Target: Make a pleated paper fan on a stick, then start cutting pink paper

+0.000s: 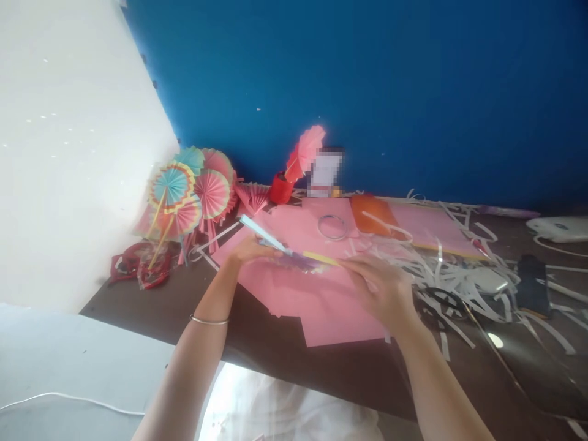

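Observation:
My left hand [250, 250] and my right hand [381, 291] meet over pink paper sheets [331, 318] on a dark table [349, 373]. Between them they hold a folded, pleated strip of coloured paper [294, 256], light blue at its left end, purple and yellow toward the right. The left hand pinches its left part; the right hand's fingers close over its right end. The picture is blurred by motion. A thin bangle sits on my left wrist.
Finished paper fans on sticks [188, 190] stand at the back left by the white wall. A red cup [281, 187] holds another pink fan. A tape ring [332, 226], an orange pad [370, 214] and many white paper strips [459, 275] lie to the right.

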{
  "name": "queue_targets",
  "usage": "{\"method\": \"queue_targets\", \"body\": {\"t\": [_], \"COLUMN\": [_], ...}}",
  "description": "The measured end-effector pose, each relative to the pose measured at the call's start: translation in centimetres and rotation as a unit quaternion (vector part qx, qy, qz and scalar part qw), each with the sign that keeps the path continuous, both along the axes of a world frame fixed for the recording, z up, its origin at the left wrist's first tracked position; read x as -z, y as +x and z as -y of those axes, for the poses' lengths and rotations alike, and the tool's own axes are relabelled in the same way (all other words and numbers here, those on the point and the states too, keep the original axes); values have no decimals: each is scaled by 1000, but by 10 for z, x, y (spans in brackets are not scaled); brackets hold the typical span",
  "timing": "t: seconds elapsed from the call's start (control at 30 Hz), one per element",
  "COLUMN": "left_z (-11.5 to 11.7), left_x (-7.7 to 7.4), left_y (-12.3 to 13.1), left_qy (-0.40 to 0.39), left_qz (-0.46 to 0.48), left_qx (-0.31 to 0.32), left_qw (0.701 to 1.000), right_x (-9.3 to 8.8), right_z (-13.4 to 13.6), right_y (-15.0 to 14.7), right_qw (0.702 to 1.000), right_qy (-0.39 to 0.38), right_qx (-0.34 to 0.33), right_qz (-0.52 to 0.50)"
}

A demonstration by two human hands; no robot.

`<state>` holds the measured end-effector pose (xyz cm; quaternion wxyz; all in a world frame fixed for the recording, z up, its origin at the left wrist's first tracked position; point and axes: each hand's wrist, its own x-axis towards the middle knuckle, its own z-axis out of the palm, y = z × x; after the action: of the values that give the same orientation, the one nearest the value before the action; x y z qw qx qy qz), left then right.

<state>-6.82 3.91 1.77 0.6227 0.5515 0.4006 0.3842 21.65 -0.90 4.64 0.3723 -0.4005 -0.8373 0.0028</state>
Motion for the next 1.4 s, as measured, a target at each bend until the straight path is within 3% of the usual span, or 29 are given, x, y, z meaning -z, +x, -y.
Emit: {"method": "queue_targets", "body": {"t": [0.2,0.57,1.17,1.4], "left_z": [1,-2,2,0], "left_x": [-5,-6,-8,0], "left_y": [-3,2,3,1], "left_qy": [41,79,60,13], "left_qz": [-35,-6,-1,23], "left_qx": [46,104,69,38], "left_qw": [997,991,996,999], "right_x": [-5,-24,-18,-11], "right_z": [4,1,-1,-5], "right_y": [-2,-10,-10,-11], "right_qw": [997,993,995,996], "right_qy": [57,69,35,35], "right_qx": [8,-14,-26,-26], "right_qz": [51,95,91,83]}}
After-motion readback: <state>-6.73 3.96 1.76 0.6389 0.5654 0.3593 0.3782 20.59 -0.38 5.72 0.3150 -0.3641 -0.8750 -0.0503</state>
